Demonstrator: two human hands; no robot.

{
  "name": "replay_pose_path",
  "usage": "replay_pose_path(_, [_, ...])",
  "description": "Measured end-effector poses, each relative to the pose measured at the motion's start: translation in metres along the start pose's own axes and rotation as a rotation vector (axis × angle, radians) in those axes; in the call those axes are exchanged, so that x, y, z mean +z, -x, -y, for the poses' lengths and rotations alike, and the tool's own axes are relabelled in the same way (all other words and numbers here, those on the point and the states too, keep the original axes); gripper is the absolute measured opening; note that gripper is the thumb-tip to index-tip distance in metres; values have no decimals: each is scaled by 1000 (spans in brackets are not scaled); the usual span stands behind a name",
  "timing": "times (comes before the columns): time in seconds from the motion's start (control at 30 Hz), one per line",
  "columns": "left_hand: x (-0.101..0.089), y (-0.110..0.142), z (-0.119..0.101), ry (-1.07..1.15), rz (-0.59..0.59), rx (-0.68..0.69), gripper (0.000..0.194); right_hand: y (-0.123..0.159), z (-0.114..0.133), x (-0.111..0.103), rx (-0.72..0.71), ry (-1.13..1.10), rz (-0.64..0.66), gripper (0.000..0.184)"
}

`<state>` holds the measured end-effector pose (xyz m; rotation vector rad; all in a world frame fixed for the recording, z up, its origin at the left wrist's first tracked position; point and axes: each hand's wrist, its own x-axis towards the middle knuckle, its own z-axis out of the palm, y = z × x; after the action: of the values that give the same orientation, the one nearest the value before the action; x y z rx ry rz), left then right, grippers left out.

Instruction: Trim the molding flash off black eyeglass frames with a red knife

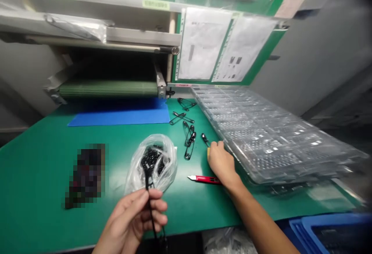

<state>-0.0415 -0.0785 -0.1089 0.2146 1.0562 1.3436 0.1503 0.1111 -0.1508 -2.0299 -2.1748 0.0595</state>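
Note:
My left hand [133, 215] pinches a large black safety pin [148, 192] between thumb and fingers, its head pointing up in front of a clear plastic bag [170, 165]. Small black pieces [158, 157] fill the bag. On the right, my right hand [221, 161] is curled down at the table beside the clear compartment tray. The head of another black safety pin [204, 138] shows just past its fingers, with a bit of yellow [208, 152] at their left; the fingertips are hidden. A red cutter knife [203, 179] lies near that wrist.
Several black safety pins [190, 145] are scattered at mid-table. Stacked clear compartment trays [261, 130] take up the right side. A blue sheet [122, 115] lies before the green ribbed roller [109, 90]. Blue bins [334, 227] stand at lower right; a pixelated patch covers something at left.

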Motion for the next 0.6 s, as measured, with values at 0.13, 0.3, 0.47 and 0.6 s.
replay_pose_path(0.13, [1,1,0,56,51,-9,24,57,14,-32,-251,-217,70,11])
replay_pose_path(0.3, [4,5,4,88,51,50,22,125,35,-65,-639,-848,298,12])
replay_pose_path(0.47, [15,7,11,47,71,136,19,142,47,-57,-641,-777,239,15])
replay_pose_path(0.6, [15,5,23,-179,88,275,17,145,49,-48,-729,-614,149,29])
